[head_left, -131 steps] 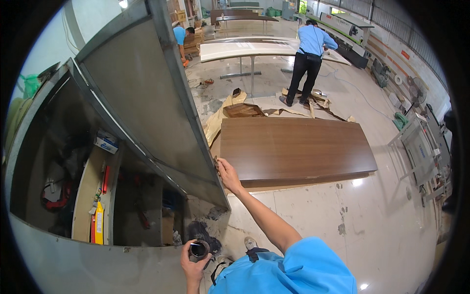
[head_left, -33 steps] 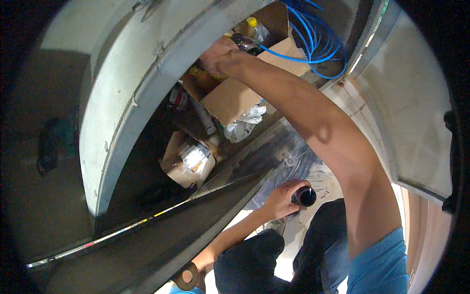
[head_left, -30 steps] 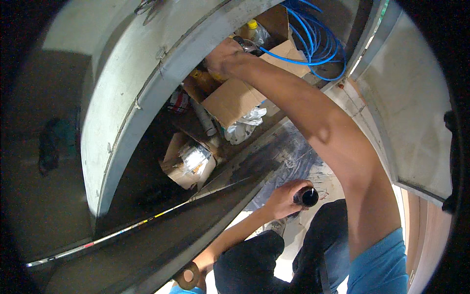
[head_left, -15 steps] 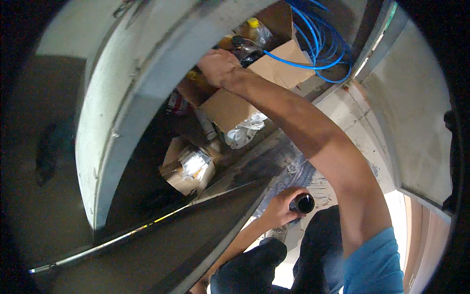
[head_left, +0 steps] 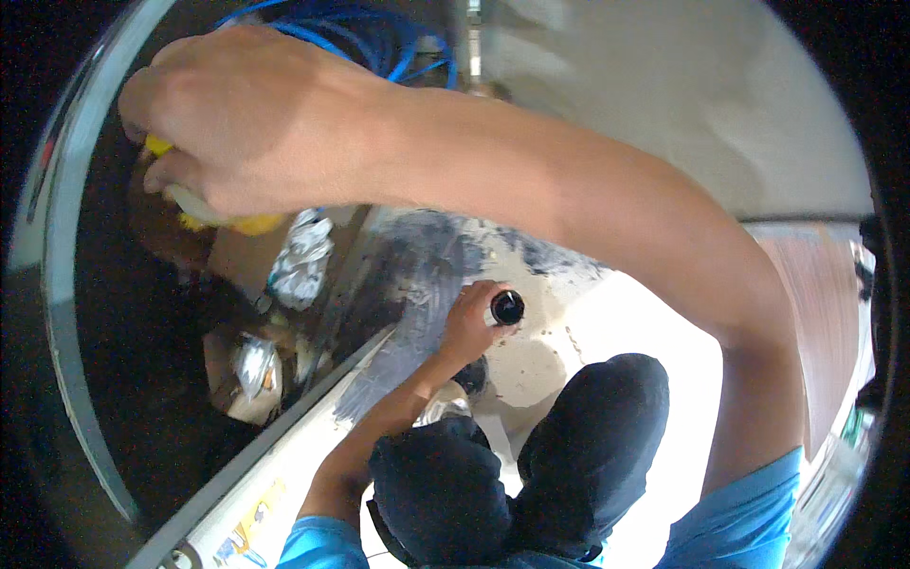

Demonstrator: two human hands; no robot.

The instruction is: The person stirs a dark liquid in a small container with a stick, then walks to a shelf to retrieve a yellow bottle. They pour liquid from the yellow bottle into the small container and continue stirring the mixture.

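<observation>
Cup [head_left: 507,307], dark inside, just off centre toward four o'clock, gripped from its left side by the left hand [head_left: 472,321], with mouth turned toward the camera. Gripped likewise half a second ago, but nearer five o'clock then. Right hand [head_left: 246,119] at ten o'clock, blurred, clenched around a yellow thing [head_left: 256,225], too hidden to tell its kind. Over the larger box [head_left: 237,251] earlier, with a yellow-capped bottle in plain sight; now lifted much closer to the camera, covering most of that box. Also shifted across the view with the camera's turn: blue hose [head_left: 408,52], from one o'clock to between eleven and twelve; grey panel [head_left: 664,95], now wide at one o'clock.

At nine o'clock, crumpled plastic [head_left: 303,261] beside the larger box; at eight, smaller box [head_left: 251,379] with something silvery inside. Yellow-and-blue graphic [head_left: 251,526] at seven o'clock, too blurred to read.

By count: one cup, two hands, two boxes, one hose in several overlapping loops, one wood-grain board [head_left: 815,322] at three o'clock, two dark-clad knees [head_left: 607,408] toward six, two blue sleeves [head_left: 744,507].
</observation>
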